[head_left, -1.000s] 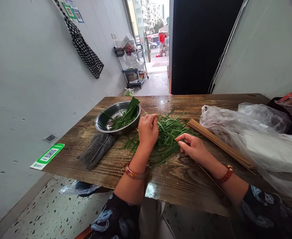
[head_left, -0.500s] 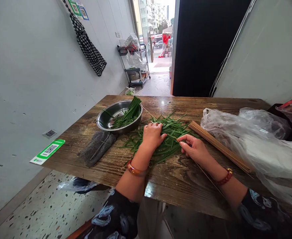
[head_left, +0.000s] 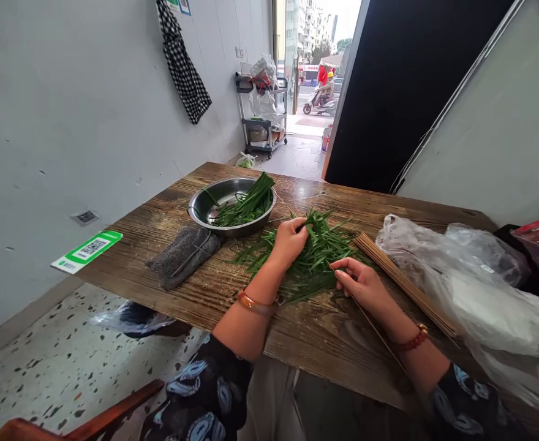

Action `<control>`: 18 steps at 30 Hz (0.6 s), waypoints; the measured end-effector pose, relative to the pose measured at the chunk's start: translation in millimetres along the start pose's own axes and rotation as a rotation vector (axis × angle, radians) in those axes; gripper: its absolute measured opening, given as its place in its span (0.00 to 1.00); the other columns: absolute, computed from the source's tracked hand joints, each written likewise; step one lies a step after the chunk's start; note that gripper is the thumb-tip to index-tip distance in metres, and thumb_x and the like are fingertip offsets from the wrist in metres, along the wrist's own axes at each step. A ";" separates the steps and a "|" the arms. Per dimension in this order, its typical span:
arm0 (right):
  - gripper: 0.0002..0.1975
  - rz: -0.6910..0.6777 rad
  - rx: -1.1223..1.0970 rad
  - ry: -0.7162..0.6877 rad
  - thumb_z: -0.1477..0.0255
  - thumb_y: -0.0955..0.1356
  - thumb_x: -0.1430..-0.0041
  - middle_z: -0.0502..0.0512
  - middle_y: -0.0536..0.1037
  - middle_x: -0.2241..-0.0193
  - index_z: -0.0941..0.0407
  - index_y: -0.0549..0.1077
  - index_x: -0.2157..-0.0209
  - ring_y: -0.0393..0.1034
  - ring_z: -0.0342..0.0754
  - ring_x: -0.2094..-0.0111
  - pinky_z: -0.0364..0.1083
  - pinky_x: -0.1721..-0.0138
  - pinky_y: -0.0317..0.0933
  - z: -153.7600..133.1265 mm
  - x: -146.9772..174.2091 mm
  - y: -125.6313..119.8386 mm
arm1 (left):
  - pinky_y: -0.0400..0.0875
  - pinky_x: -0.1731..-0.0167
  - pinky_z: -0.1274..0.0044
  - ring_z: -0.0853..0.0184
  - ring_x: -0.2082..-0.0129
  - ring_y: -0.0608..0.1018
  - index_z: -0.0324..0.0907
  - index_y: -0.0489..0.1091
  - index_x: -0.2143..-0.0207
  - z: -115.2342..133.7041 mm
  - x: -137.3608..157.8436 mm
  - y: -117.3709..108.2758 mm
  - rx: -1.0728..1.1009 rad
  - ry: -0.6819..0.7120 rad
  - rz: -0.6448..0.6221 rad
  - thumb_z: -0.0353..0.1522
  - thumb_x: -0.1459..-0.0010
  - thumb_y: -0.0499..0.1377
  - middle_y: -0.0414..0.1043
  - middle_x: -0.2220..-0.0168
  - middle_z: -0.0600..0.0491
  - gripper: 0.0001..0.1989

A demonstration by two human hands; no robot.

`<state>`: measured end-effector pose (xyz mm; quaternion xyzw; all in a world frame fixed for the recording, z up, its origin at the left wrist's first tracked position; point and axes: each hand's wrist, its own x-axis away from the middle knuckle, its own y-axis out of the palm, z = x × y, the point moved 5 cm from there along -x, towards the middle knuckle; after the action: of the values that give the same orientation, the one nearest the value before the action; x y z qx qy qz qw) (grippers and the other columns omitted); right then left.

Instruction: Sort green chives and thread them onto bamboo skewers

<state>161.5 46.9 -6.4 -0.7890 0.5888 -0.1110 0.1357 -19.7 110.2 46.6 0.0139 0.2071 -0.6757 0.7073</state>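
A loose heap of cut green chives (head_left: pixel 320 254) lies on the wooden table in front of me. My left hand (head_left: pixel 291 240) is closed on some chive leaves at the top of the heap. Between the thumb and fingertips of my right hand (head_left: pixel 358 278) is the end of a thin bamboo skewer (head_left: pixel 375 331), which runs back under my wrist. A bundle of bamboo skewers (head_left: pixel 405 285) lies just right of that hand. Behind the heap at the left stands a steel bowl (head_left: pixel 195 208) with more chives (head_left: pixel 255 202) in it.
A dark grey mesh cloth bundle (head_left: pixel 182 257) lies left of the heap. Clear plastic bags (head_left: pixel 471 275) cover the table's right side. A green QR card (head_left: pixel 88 251) sits at the left edge. A cart (head_left: pixel 263 113) stands near the doorway.
My left hand has gone from lying flat on the heap to gripping leaves and lifting slightly. My right hand still pinches the skewer. The view has turned and tilted somewhat.
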 end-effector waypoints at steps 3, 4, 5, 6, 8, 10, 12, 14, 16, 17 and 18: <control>0.15 0.012 0.029 -0.016 0.62 0.65 0.41 0.48 0.72 0.79 0.58 0.71 0.59 0.64 0.41 0.82 0.42 0.78 0.58 1.3 0.7 -0.8 | 0.59 0.73 0.81 0.73 0.76 0.65 0.37 0.71 0.75 -6.4 -0.8 0.8 0.228 -0.077 -0.017 0.35 0.44 0.57 0.65 0.80 0.57 0.12; 0.14 0.015 0.039 -0.025 0.62 0.65 0.41 0.48 0.72 0.79 0.58 0.71 0.59 0.64 0.41 0.81 0.42 0.78 0.58 1.3 1.0 -0.9 | 0.60 0.73 0.81 0.72 0.76 0.66 0.36 0.72 0.74 -8.6 -0.8 1.9 0.281 -0.096 -0.024 0.36 0.44 0.58 0.65 0.80 0.57 0.12; 0.14 0.017 0.047 -0.034 0.63 0.65 0.41 0.48 0.72 0.79 0.57 0.71 0.59 0.64 0.41 0.81 0.42 0.78 0.58 1.2 1.2 -0.9 | 0.60 0.73 0.81 0.72 0.76 0.66 0.36 0.72 0.73 -10.9 -0.9 3.2 0.320 -0.112 -0.029 0.37 0.45 0.58 0.66 0.79 0.57 0.12; 0.14 0.019 0.052 -0.040 0.63 0.65 0.41 0.48 0.72 0.79 0.57 0.72 0.59 0.64 0.41 0.81 0.42 0.78 0.58 1.3 1.4 -0.8 | 0.61 0.72 0.80 0.71 0.75 0.67 0.37 0.73 0.73 -13.3 -1.1 4.5 0.345 -0.124 -0.030 0.37 0.45 0.59 0.67 0.79 0.56 0.12; 0.14 0.028 0.052 -0.038 0.62 0.65 0.41 0.48 0.72 0.79 0.57 0.71 0.59 0.64 0.41 0.81 0.42 0.78 0.57 2.4 1.1 -0.6 | 0.62 0.71 0.80 0.71 0.74 0.68 0.37 0.73 0.72 -17.9 -2.1 6.5 0.363 -0.136 -0.021 0.37 0.46 0.60 0.68 0.78 0.56 0.12; 0.14 0.047 0.040 -0.028 0.62 0.65 0.41 0.48 0.72 0.79 0.57 0.71 0.59 0.63 0.41 0.82 0.42 0.78 0.57 4.4 0.4 -0.4 | 0.63 0.70 0.80 0.70 0.73 0.68 0.37 0.75 0.70 -21.8 -3.6 7.5 0.362 -0.139 -0.002 0.36 0.47 0.60 0.69 0.78 0.56 0.11; 0.15 0.071 0.034 -0.023 0.61 0.65 0.41 0.48 0.72 0.79 0.58 0.71 0.60 0.63 0.41 0.82 0.42 0.78 0.57 5.7 -0.2 0.0 | 0.63 0.69 0.80 0.70 0.72 0.69 0.36 0.75 0.68 -25.0 -5.1 7.9 0.350 -0.148 0.008 0.35 0.47 0.60 0.69 0.77 0.56 0.10; 0.16 0.087 0.034 -0.023 0.61 0.65 0.41 0.48 0.72 0.78 0.58 0.71 0.59 0.64 0.40 0.81 0.42 0.78 0.57 5.7 0.5 0.4 | 0.63 0.69 0.80 0.70 0.72 0.68 0.36 0.76 0.67 -27.1 -5.8 7.0 0.330 -0.166 0.020 0.35 0.47 0.59 0.68 0.78 0.56 0.11; 0.17 0.091 0.036 -0.009 0.60 0.65 0.41 0.49 0.73 0.77 0.58 0.71 0.57 0.64 0.41 0.80 0.42 0.77 0.58 5.2 3.8 -0.7 | 0.62 0.69 0.80 0.70 0.72 0.68 0.37 0.76 0.67 -27.3 -5.8 4.5 0.309 -0.175 0.046 0.36 0.46 0.58 0.68 0.78 0.56 0.12; 0.18 0.089 0.037 0.005 0.60 0.65 0.42 0.49 0.73 0.77 0.59 0.71 0.57 0.65 0.41 0.80 0.42 0.77 0.58 5.1 6.7 -2.7 | 0.62 0.69 0.80 0.70 0.72 0.68 0.37 0.76 0.67 -26.7 -5.6 2.9 0.301 -0.171 0.062 0.37 0.46 0.58 0.67 0.78 0.57 0.12; 0.19 0.089 0.040 0.021 0.60 0.65 0.42 0.49 0.73 0.77 0.59 0.71 0.56 0.65 0.41 0.80 0.42 0.77 0.58 5.2 10.3 -6.2 | 0.61 0.70 0.80 0.71 0.73 0.67 0.37 0.76 0.67 -25.5 -5.6 1.6 0.293 -0.159 0.072 0.37 0.46 0.58 0.67 0.78 0.57 0.13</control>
<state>171.8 39.1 -9.0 -0.7579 0.6225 -0.1250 0.1503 -25.2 123.3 24.7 0.0709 0.0491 -0.6718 0.7357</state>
